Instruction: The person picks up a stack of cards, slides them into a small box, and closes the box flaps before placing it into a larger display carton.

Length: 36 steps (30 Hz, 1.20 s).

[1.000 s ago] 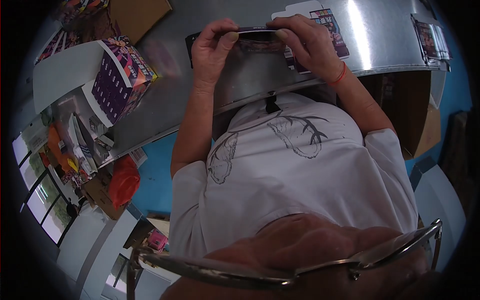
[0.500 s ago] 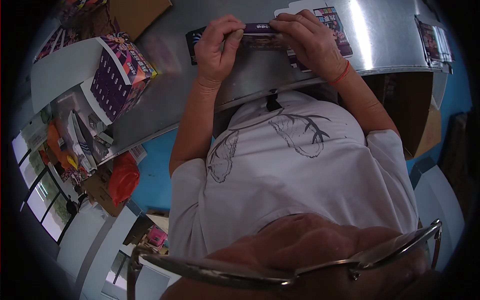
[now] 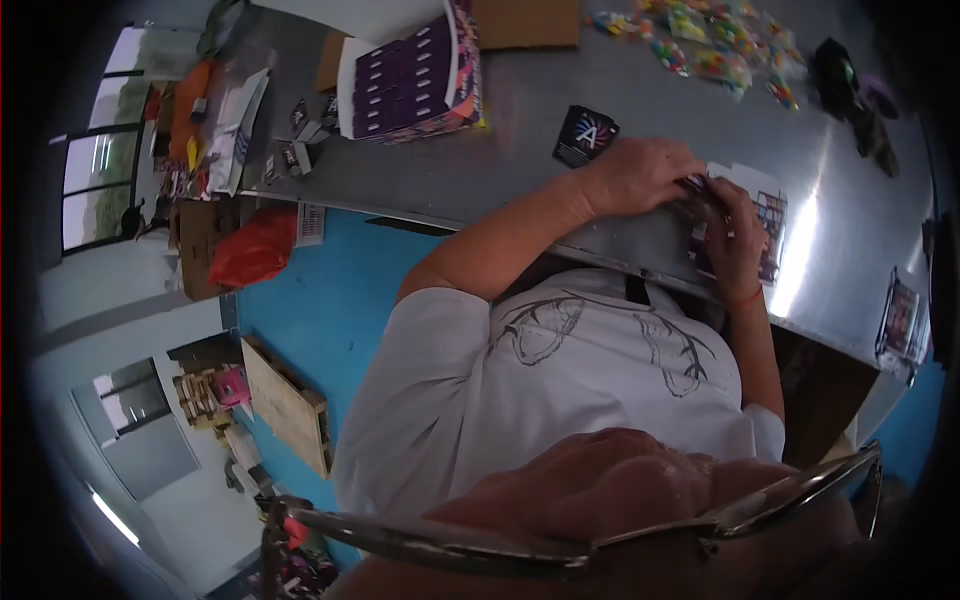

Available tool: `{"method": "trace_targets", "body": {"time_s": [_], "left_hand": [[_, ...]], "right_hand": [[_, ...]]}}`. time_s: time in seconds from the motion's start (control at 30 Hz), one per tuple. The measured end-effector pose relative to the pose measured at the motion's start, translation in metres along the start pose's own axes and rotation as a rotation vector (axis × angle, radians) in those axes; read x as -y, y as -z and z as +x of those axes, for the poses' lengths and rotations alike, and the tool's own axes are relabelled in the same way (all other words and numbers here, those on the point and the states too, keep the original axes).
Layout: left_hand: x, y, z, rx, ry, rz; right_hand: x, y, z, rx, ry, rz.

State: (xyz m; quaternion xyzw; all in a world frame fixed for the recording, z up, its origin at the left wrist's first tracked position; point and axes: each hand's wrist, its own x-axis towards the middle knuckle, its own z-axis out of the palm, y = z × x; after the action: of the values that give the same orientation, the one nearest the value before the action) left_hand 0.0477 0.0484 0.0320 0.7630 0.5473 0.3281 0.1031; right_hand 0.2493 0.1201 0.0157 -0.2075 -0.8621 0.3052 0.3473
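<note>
My left hand [image 3: 640,178] and my right hand [image 3: 735,235], with a red string at its wrist, meet above the metal table's front part. Their fingers are pinched on a small dark purple packet [image 3: 698,188], mostly hidden by the fingers. A dark card stack with a letter A [image 3: 587,135] lies left of my left hand. Printed purple-and-white card pieces [image 3: 771,225] lie beside and partly behind my right hand.
On the metal table [image 3: 520,180] stands an open carton of purple packs [image 3: 405,80]. Colourful wrapped sweets [image 3: 720,65] and dark items [image 3: 835,75] lie at the back. More packs [image 3: 902,318] sit at the right edge. A red bag [image 3: 255,247] is below the left side.
The view has swung round, bringing the sweets into sight. My hands have moved closer together, and the purple packet is tilted and more covered. The A stack now shows clear of my left hand.
</note>
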Motion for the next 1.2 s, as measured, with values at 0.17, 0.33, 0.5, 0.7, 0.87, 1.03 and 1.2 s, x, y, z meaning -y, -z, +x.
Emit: {"method": "trace_targets", "body": {"time_s": [0.17,0.33,0.5,0.7,0.87,1.03,1.2], "left_hand": [[0.002,0.03,-0.011,0.034,0.09,-0.09],[0.019,0.144,-0.031,-0.2,0.221,-0.124],[0.065,0.257,-0.067,-0.49,0.261,0.34],[0.146,0.303,-0.124,-0.477,0.471,0.619],[0.164,0.305,-0.143,-0.204,0.581,0.793],[0.168,0.28,-0.153,0.155,0.876,1.002],[0.187,0.276,-0.165,0.126,0.925,0.966]], "right_hand": [[-0.01,-0.004,-0.011,0.007,-0.204,0.252],[-0.024,-0.003,-0.017,0.177,-0.369,0.183],[-0.019,-0.002,-0.015,0.174,-0.332,0.088],[-0.018,0.004,-0.016,0.163,-0.258,-0.02],[-0.013,0.009,-0.019,0.183,-0.265,-0.053],[-0.012,0.011,-0.02,0.165,-0.228,-0.076],[-0.017,0.006,-0.019,0.157,-0.268,-0.081]]}}
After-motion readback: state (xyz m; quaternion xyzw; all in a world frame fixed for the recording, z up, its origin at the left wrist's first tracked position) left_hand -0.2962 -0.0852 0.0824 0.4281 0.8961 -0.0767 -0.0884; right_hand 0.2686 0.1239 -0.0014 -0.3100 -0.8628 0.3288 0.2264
